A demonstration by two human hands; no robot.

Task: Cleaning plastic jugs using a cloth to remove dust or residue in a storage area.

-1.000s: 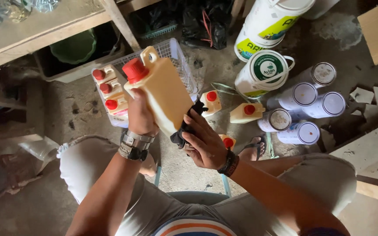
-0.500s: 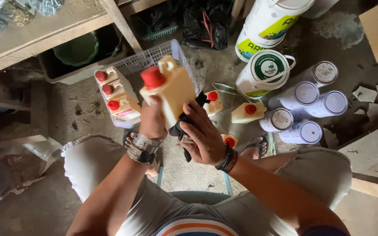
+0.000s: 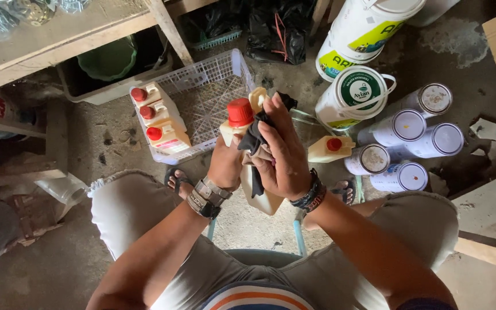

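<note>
My left hand (image 3: 225, 163) grips a smooth cream plastic jug (image 3: 259, 198) with a red cap (image 3: 240, 111); my right hand (image 3: 282, 152) presses a crumpled dark rag (image 3: 252, 138) against it.

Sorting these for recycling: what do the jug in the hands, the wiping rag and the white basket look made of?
Cream jug with red cap: looks like matte moulded plastic, with a hollow handle moulded in. Dark rag under the right hand: soft cloth, since it folds and drapes limply. White basket: thin rigid plastic lattice, probably moulded. The left hand steadies the jug.
</note>
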